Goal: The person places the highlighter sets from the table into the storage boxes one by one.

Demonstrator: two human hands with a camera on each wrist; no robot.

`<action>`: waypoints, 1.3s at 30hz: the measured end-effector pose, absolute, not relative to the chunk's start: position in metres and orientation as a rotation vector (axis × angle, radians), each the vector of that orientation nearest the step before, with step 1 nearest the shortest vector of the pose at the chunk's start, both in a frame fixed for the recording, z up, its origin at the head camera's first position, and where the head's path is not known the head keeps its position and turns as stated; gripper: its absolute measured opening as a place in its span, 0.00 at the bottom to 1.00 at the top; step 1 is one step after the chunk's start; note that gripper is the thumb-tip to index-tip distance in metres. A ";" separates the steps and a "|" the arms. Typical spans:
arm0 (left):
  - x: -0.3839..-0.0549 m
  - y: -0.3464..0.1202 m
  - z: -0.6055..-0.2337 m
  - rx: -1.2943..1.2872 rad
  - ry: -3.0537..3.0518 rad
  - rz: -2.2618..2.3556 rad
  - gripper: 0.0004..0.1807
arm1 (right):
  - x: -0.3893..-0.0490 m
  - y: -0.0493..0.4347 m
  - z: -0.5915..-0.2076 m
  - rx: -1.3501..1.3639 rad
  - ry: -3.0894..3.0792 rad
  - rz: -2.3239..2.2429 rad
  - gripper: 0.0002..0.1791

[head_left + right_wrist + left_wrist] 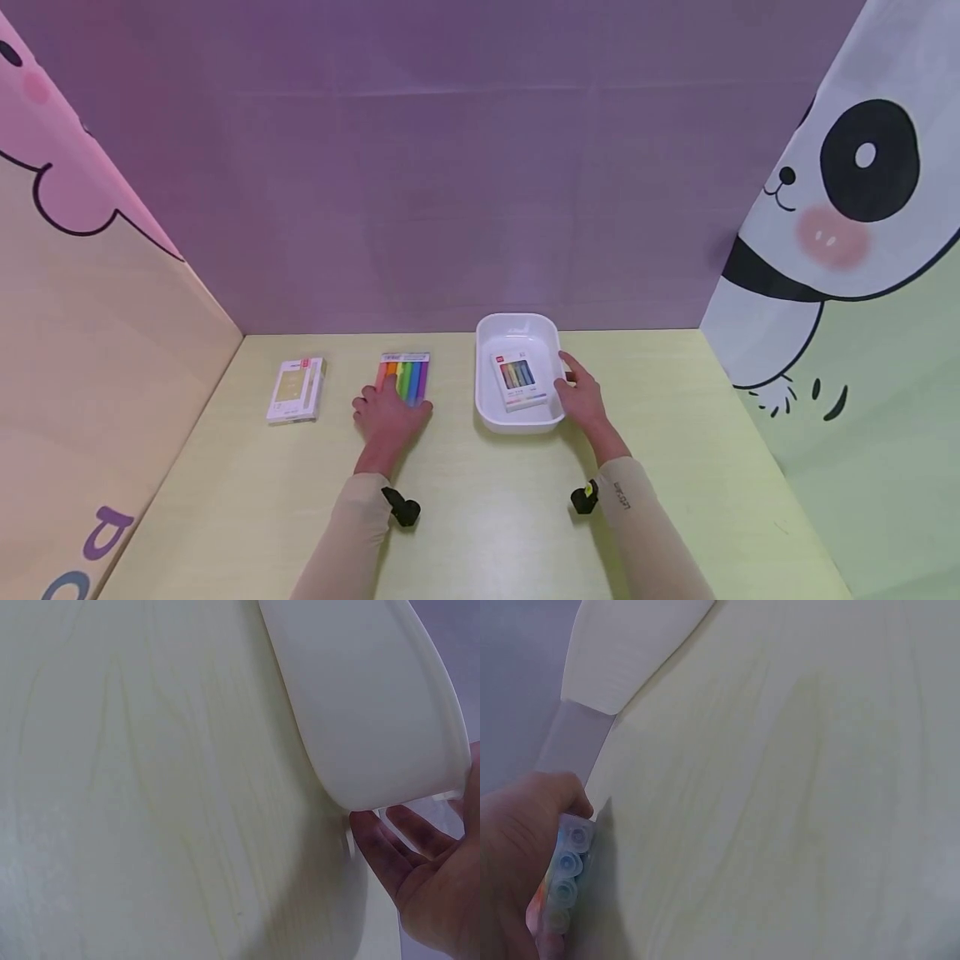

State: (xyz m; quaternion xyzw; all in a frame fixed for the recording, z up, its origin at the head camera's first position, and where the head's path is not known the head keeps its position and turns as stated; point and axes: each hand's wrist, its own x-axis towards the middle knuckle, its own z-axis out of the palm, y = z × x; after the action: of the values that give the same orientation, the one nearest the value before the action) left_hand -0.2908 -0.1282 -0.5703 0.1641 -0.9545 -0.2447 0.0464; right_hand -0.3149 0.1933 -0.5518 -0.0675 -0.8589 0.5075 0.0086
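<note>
In the head view, my left hand lies over the lower part of a flat pack of rainbow-coloured markers, gripping it by its sides. The left wrist view shows the marker ends in a row beside the thumb. My right hand holds the right side of a white plastic tray. Seen from the right wrist, its fingertips reach under the tray's lower edge. Inside the tray lies a white box with coloured sticks pictured on its front.
Left of the markers, white boxes with a gold-coloured panel lie on the pale wooden table. A purple partition stands along the table's back edge, with printed panels at both sides.
</note>
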 end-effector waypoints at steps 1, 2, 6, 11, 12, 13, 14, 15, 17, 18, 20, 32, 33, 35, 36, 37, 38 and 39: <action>-0.290 -0.128 -0.570 0.490 -2.914 -0.751 0.40 | -0.315 0.193 -0.552 -0.210 -2.682 1.584 0.30; -0.289 -0.128 -0.570 0.481 -2.912 -0.752 0.40 | -0.314 0.193 -0.552 -0.208 -2.679 1.584 0.30; -0.285 -0.127 -0.570 0.463 -2.890 -0.770 0.42 | -0.314 0.193 -0.551 -0.211 -2.674 1.582 0.30; -0.284 -0.126 -0.573 0.468 -2.863 -0.805 0.44 | -0.314 0.193 -0.550 -0.207 -2.678 1.591 0.30; -0.284 -0.125 -0.573 0.470 -2.859 -0.809 0.44 | -0.314 0.193 -0.550 -0.204 -2.678 1.593 0.30; -0.284 -0.125 -0.574 0.471 -2.857 -0.806 0.44 | -0.314 0.193 -0.549 -0.200 -2.680 1.593 0.30; -0.284 -0.125 -0.574 0.471 -2.853 -0.805 0.44 | -0.314 0.194 -0.550 -0.195 -2.681 1.590 0.30; -0.284 -0.125 -0.574 0.466 -2.851 -0.804 0.44 | -0.314 0.194 -0.549 -0.194 -2.680 1.591 0.30; -0.284 -0.124 -0.575 0.458 -2.843 -0.802 0.44 | -0.315 0.195 -0.549 -0.192 -2.683 1.585 0.30; -0.284 -0.124 -0.575 0.456 -2.840 -0.799 0.44 | -0.315 0.195 -0.549 -0.193 -2.684 1.584 0.30; -0.282 -0.123 -0.575 0.452 -2.837 -0.807 0.44 | -0.315 0.195 -0.549 -0.201 -2.683 1.583 0.30; -0.274 -0.119 -0.569 0.466 -2.792 -0.828 0.44 | -0.315 0.192 -0.551 -0.197 -2.693 1.562 0.30; -0.273 -0.118 -0.568 0.463 -2.783 -0.827 0.44 | -0.315 0.192 -0.551 -0.202 -2.695 1.563 0.30; -0.274 -0.118 -0.566 0.447 -2.768 -0.817 0.43 | -0.315 0.192 -0.551 -0.199 -2.699 1.559 0.30; -0.274 -0.117 -0.565 0.437 -2.762 -0.808 0.43 | -0.315 0.192 -0.551 -0.198 -2.700 1.561 0.30; -0.274 -0.117 -0.564 0.430 -2.755 -0.799 0.42 | -0.315 0.192 -0.551 -0.201 -2.695 1.565 0.30; -0.275 -0.116 -0.563 0.424 -2.747 -0.794 0.42 | -0.315 0.192 -0.551 -0.205 -2.692 1.564 0.30; -0.275 -0.116 -0.562 0.420 -2.742 -0.788 0.41 | -0.315 0.192 -0.551 -0.207 -2.689 1.566 0.30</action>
State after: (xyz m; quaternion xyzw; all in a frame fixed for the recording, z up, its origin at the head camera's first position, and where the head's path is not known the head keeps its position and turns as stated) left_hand -0.2750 -0.1161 -0.5616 0.1443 -0.9430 -0.2711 0.1284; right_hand -0.3147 0.1924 -0.5507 -0.0664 -0.8622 0.5021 0.0115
